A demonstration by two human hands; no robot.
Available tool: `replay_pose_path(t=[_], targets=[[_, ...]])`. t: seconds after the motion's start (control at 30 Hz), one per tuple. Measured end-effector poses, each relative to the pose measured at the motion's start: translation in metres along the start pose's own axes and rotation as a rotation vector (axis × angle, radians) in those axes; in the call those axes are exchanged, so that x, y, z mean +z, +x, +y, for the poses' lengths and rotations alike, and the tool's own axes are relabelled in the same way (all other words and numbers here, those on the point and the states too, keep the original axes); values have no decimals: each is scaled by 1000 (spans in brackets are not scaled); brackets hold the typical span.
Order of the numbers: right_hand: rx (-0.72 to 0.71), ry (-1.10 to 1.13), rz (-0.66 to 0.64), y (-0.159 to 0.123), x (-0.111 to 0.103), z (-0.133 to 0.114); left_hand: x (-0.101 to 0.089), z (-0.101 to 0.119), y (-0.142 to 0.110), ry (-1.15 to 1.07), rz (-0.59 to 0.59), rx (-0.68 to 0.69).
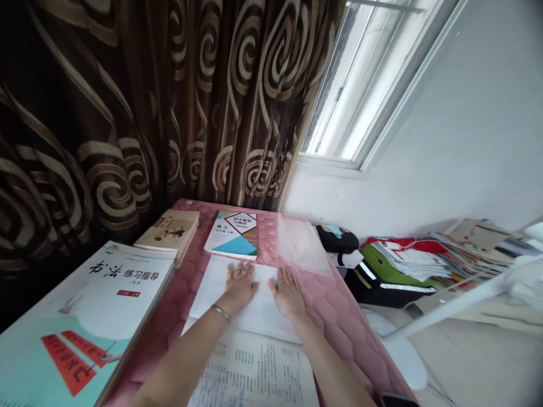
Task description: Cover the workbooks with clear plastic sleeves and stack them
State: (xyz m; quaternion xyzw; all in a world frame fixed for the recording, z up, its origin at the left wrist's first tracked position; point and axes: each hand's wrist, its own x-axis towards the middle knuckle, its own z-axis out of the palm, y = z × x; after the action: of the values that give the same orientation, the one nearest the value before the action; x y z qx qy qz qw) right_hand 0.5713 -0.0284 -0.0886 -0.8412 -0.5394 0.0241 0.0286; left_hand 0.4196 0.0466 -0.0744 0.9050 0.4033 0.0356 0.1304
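Both hands (240,285) (289,295) lie on seemingly loose white paper (262,311).

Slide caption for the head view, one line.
Left hand and right hand lie flat on white paper, a printed page nearer the camera.

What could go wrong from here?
The left hand and right hand lie flat on the white paper; uneven pressure might crease it. Its far edge sits close to the math workbook, so a forward slide could bump that. The translucent plastic sheet, near the pink table cover's right edge, might get knocked off.
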Motion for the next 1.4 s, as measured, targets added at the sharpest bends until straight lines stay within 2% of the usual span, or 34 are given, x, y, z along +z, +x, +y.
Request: replay_pose_path(t=[0.13, 0.23, 0.33, 0.47, 0.53, 0.63, 0.8, 0.9, 1.03, 1.17, 1.27, 1.4], targets=[[-4, -29, -4, 2, -1, 2, -6, -30, 1, 25, 17, -60], [30, -63, -32, 2, -7, -7, -4, -39, -1, 34, 40, -62], [-40, -19, -18, 0, -14, -36, -2, -39, -3, 45, 56, -63], [-277, 164, -15, -3, -13, -86, -4, -39, -4, 70, 37, -45], [-298, 198, -25, -1, -10, -96, -6, -39, -4, 75, 26, -47], [-224, 151, -13, 3, -7, -80, -7, -38, -4, 74, 34, -54], [43, 39, -15, 5, -6, -21, -6, -38, -2, 55, 47, -56], [93, 22, -4, 4, -4, -6, -8, -35, -2, 49, 46, -50], [89, -8, -6, 3, -2, -9, -11, -26, -17, 87, 36, -118], [93, -61, -23, 3, -3, -12, -7, -17, -65, 144, -41, -198], [104, -84, -23, 2, -7, -14, -2, -12, -105, 179, -42, -237], [92, -98, 74, -9, -14, -36, 0, -8, -129, 205, -37, -303]])
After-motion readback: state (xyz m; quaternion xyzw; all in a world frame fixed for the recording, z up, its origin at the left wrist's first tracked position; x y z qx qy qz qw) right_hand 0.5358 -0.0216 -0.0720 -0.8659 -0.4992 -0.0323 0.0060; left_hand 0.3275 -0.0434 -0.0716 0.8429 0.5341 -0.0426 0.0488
